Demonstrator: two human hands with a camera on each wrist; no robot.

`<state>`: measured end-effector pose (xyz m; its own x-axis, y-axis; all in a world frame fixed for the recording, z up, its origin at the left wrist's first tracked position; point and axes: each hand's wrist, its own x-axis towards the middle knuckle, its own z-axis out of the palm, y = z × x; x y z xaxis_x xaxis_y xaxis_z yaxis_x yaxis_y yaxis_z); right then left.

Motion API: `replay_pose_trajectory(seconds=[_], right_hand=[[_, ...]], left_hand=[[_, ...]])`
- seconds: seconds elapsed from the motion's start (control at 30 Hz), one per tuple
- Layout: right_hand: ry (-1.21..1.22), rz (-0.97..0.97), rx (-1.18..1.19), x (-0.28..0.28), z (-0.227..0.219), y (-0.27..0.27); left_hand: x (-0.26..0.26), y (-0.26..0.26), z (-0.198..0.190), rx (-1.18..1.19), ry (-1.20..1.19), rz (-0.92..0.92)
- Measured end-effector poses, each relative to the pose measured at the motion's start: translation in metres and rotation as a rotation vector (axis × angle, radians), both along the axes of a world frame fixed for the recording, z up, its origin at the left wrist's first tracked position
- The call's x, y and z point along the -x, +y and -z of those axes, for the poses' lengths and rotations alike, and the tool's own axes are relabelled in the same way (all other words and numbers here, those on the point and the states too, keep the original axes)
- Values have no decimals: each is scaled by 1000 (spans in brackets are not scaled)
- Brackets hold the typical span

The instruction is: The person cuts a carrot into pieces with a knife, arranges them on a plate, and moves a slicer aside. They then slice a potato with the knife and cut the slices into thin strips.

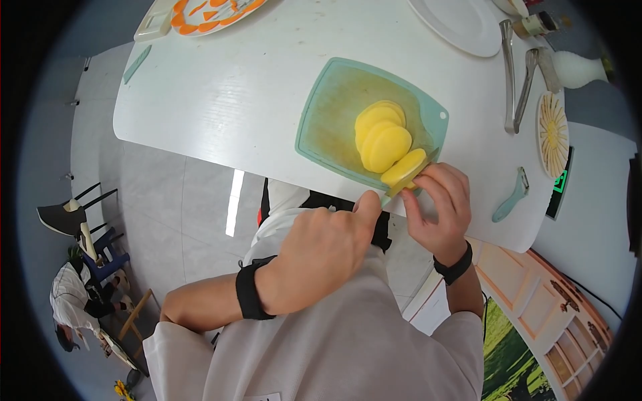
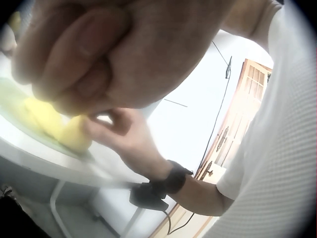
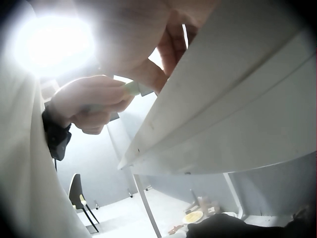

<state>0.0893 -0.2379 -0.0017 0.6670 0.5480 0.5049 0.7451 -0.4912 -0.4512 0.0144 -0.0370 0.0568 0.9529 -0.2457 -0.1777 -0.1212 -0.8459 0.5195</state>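
Observation:
On a green cutting board (image 1: 321, 127) lie overlapping yellow potato slices (image 1: 384, 144). My left hand (image 1: 317, 247) grips a knife with a pale green handle (image 3: 132, 88). The knife blade (image 1: 397, 189) stands at the cut end of the potato piece (image 1: 404, 167), near the board's front right edge. My right hand (image 1: 441, 204) pinches the end of the potato, its thumb and fingertips close beside the blade. In the left wrist view the left fist covers the knife, while the right hand (image 2: 131, 141) shows at the yellow potato (image 2: 75, 136).
A green peeler (image 1: 513, 198) lies to the right, with metal tongs (image 1: 509, 87) and a plate of pale strips (image 1: 554, 134) behind it. Farther back are a white plate (image 1: 461, 27) and a plate of orange slices (image 1: 217, 25). The table's front edge (image 1: 234, 167) runs close before me.

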Motion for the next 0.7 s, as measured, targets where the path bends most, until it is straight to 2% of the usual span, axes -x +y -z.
replay_pose_trajectory(seconds=[0.1,0.3,0.6,0.7], right_hand=[[-4,0,1,-1,-1,0],[3,-9,-3,-1,-1,0],[12,-12,11,0,-1,-1],[9,-16,8,-1,-1,0]], left_hand=[[-9,-3,6,49,-65,7],[1,5,4,8,36,17],[-4,5,13,22,-40,33],[1,10,5,5,24,35]])
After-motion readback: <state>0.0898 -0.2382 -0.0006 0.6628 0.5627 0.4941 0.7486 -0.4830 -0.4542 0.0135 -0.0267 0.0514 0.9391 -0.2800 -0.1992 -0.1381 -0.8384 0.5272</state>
